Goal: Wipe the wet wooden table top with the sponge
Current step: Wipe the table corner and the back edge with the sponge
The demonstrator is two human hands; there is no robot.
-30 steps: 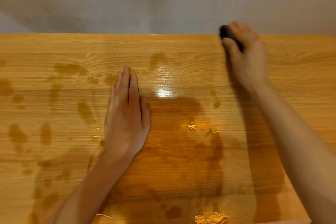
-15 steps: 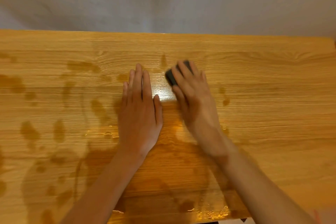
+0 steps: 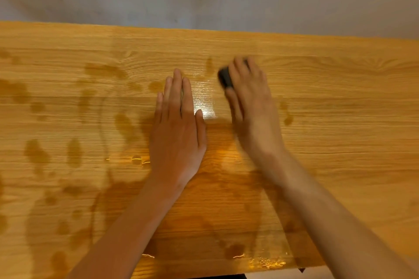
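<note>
we see right hand (image 3: 251,106) gripping dark sponge (image 3: 225,77) mid table top (image 3: 340,88) | left hand (image 3: 179,124) flat, fingers straight | sponge likely soft, light; we hold it from above

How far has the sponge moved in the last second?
Yes, it moved. The right hand carried the sponge from the table's far edge toward the person and leftward; it now lies close beside the flat left hand.
</note>
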